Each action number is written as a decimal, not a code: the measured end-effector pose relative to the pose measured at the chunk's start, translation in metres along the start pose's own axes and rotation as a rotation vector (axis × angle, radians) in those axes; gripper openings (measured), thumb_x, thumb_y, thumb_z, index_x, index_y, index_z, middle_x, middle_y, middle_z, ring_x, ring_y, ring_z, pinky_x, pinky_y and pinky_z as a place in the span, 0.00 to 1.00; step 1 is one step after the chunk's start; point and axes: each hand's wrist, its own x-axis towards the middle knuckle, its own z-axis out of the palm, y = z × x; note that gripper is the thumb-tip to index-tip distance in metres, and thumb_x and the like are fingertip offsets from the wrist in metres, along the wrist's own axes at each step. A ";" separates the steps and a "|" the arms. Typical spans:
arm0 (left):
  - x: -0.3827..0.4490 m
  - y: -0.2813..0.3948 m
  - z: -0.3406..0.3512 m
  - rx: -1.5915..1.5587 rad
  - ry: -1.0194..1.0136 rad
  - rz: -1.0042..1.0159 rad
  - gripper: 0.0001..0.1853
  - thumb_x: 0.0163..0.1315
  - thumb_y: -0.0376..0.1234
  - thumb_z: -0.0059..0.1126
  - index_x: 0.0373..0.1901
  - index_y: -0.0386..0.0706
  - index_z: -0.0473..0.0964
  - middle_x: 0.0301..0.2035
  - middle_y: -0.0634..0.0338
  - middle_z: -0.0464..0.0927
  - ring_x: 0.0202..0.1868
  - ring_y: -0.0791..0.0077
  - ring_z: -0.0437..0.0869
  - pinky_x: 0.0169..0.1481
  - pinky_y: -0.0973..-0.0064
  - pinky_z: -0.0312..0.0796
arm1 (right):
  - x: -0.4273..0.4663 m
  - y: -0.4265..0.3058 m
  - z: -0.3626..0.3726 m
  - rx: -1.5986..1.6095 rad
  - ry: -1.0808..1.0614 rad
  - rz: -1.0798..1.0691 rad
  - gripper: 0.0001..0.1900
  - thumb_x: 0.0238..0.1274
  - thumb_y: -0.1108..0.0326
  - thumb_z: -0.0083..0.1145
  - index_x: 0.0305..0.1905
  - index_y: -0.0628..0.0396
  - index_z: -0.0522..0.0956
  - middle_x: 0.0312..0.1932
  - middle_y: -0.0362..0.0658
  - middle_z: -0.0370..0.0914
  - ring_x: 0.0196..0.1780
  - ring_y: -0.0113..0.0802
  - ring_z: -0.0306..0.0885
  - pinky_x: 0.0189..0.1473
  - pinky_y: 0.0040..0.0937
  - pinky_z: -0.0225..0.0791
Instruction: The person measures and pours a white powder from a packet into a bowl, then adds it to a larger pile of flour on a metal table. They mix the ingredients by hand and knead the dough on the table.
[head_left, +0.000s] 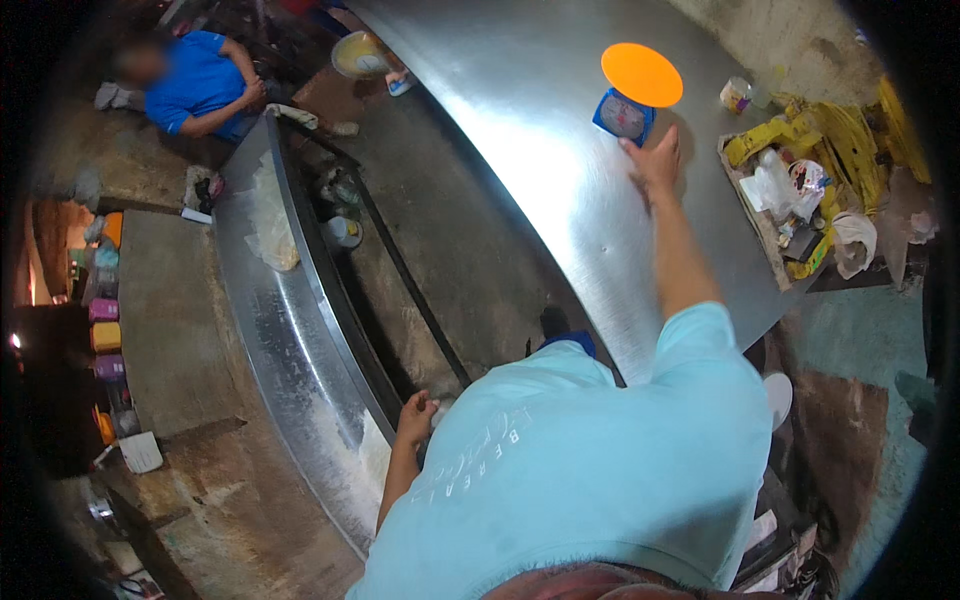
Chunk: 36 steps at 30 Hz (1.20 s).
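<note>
On the steel table (592, 225) stands a blue dial scale (626, 116) with a round orange plate (642, 75) on top. My right hand (657, 165) reaches across the steel to its dial side. Thumb and fingers are spread, and one fingertip is at the scale's lower edge; I cannot tell whether it presses there. My left hand (417, 420) hangs by the rim of a steel trough-like counter (262, 322), its fingers bent. Something pale lies by those fingertips, partly hidden by my shirt, so whether it is held is unclear. White powder (371, 450) coats the near end of the counter.
A box of yellow pieces and scraps (757, 217) stands at the table's right edge, beside a small jar (736, 95). A plastic bag (274, 217) lies on the counter. A seated person in blue (191, 82) is at the upper left. A dark bar (405, 277) crosses the gap.
</note>
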 end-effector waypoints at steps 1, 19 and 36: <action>0.012 -0.003 -0.002 0.003 0.010 -0.003 0.29 0.65 0.35 0.66 0.66 0.34 0.71 0.54 0.51 0.81 0.56 0.65 0.82 0.63 0.69 0.72 | 0.023 0.006 0.004 -0.052 -0.083 0.010 0.58 0.42 0.43 0.79 0.76 0.55 0.58 0.75 0.57 0.61 0.79 0.53 0.55 0.78 0.50 0.49; 0.107 0.050 0.044 -0.106 -0.044 -0.143 0.21 0.68 0.32 0.62 0.62 0.39 0.74 0.43 0.63 0.81 0.40 0.74 0.81 0.46 0.75 0.73 | 0.115 0.042 0.013 0.148 -0.058 -0.184 0.37 0.54 0.50 0.77 0.60 0.68 0.76 0.59 0.56 0.77 0.61 0.44 0.77 0.66 0.36 0.67; 0.117 0.048 0.067 -0.083 -0.025 -0.118 0.19 0.66 0.33 0.62 0.57 0.34 0.78 0.45 0.59 0.84 0.46 0.71 0.83 0.53 0.74 0.74 | -0.089 -0.142 0.126 -0.241 -0.837 -0.379 0.45 0.62 0.39 0.62 0.69 0.70 0.63 0.74 0.61 0.59 0.78 0.57 0.54 0.78 0.50 0.50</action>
